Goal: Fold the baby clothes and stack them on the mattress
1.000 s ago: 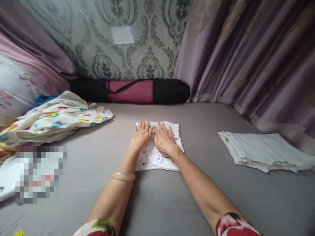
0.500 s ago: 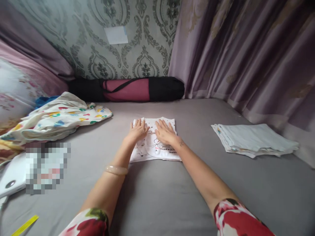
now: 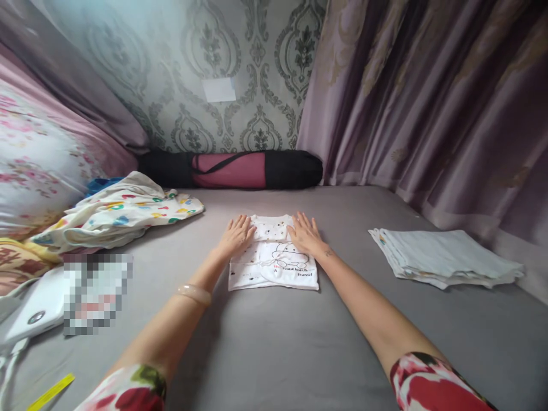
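A small white garment with a printed car and lettering lies folded flat on the grey sheet. My left hand rests flat on its left edge, palm down, fingers spread. On the opposite edge, my right hand lies palm down with its fingers apart. Between the hands, the garment's neckline and small dark prints show. The parts of its sides beneath my palms are hidden.
A stack of pale folded cloths lies at the right. Crumpled patterned clothing, a white device and a yellow strip are at the left. A black and maroon roll bag lies along the wall.
My hands have moved apart, from the garment's upper middle to its side edges, uncovering more of its front. The camera view has tilted up slightly.
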`<state>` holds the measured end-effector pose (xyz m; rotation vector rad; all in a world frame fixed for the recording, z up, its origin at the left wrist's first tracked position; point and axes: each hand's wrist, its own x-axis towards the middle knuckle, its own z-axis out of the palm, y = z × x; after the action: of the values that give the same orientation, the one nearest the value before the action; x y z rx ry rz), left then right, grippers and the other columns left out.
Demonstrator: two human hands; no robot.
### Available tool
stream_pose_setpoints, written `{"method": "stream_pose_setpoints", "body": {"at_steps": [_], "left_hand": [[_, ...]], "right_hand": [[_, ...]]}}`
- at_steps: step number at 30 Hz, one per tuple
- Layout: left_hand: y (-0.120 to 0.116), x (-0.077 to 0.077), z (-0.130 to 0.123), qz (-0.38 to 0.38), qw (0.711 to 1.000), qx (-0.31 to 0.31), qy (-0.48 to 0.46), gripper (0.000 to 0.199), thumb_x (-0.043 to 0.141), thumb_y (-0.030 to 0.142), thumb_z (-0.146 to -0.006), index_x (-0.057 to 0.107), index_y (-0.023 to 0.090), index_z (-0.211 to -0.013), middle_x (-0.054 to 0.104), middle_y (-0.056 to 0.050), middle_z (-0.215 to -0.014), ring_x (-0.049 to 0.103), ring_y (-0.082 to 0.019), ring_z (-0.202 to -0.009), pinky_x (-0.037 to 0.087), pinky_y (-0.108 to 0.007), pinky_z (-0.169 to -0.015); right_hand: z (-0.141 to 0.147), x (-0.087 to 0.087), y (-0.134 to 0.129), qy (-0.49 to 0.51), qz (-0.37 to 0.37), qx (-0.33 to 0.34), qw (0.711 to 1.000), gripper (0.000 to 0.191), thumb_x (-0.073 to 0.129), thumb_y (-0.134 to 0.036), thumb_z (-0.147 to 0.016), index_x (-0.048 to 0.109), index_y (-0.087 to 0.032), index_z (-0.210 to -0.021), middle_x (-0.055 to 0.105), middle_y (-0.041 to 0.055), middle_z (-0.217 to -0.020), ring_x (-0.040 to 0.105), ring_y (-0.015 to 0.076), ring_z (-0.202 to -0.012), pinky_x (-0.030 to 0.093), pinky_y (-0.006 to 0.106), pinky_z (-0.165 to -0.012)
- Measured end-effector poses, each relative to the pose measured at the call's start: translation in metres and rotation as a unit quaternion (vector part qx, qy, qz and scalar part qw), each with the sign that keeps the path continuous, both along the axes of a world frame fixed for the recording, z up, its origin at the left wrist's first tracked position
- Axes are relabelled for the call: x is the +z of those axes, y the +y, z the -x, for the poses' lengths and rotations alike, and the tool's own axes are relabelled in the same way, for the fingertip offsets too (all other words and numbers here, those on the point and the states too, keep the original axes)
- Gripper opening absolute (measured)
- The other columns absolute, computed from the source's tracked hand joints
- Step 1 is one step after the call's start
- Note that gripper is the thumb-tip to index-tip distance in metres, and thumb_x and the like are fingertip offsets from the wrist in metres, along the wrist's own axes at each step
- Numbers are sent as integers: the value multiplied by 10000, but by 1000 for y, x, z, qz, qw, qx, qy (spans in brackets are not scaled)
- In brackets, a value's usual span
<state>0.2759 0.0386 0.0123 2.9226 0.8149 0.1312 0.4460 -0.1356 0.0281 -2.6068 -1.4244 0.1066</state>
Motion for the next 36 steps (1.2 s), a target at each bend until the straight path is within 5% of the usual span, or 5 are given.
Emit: {"method": "stream_pose_setpoints", "body": {"at_steps": [8, 14, 19, 24, 36], "left_hand": [[17, -9, -6, 32, 998, -9, 45, 658, 202, 502, -972, 293, 84, -1471, 217, -186, -1568, 151, -295, -1461, 171, -480, -1161], [0, -3, -21, -27, 999, -44, -6, 598, 181, 450, -994, 332, 108, -1462, 274, -162, -1556, 175, -267, -1461, 132, -485, -1175], [-5, -18, -24, 8, 997, -78, 14, 617, 140, 458, -996, 260, 133, -1506, 223, -113, -1579, 150, -246, -1467, 131, -454, -1183], [-4, -12, -25, 26, 997, -72, 26, 643, 121, 489, -988, 247, 134, -1509, 203, -120, -1583, 144, -245, -1468, 136, -463, -1180], [-58, 2, 77, 24, 980, -196, -11, 694, 209, 565, -974, 174, 129, -1512, 200, -165, -1581, 119, -260, -1473, 134, -459, -1183]], "right_hand": [[-16, -7, 8, 43, 63, -1, 997, 698, 183, -471, -980, 206, -14, -1507, 158, 168, -1585, 90, 279, -1466, 86, 445, -1176], [2, 0, 25, 13, -31, 74, 997, 585, 177, -426, -993, 289, -166, -1505, 170, 101, -1596, 90, 240, -1469, 44, 450, -1175], [14, -17, 30, 37, -15, 135, 990, 554, 192, -397, -988, 308, -221, -1501, 225, 54, -1586, 114, 229, -1467, 43, 457, -1176], [10, -18, 30, 51, -5, 133, 990, 573, 195, -412, -983, 283, -206, -1510, 198, 64, -1593, 101, 223, -1469, 38, 462, -1178], [59, 0, -69, 90, 14, 233, 968, 647, 192, -506, -989, 159, -170, -1540, 97, 88, -1604, 32, 233, -1473, 61, 471, -1195]]}}
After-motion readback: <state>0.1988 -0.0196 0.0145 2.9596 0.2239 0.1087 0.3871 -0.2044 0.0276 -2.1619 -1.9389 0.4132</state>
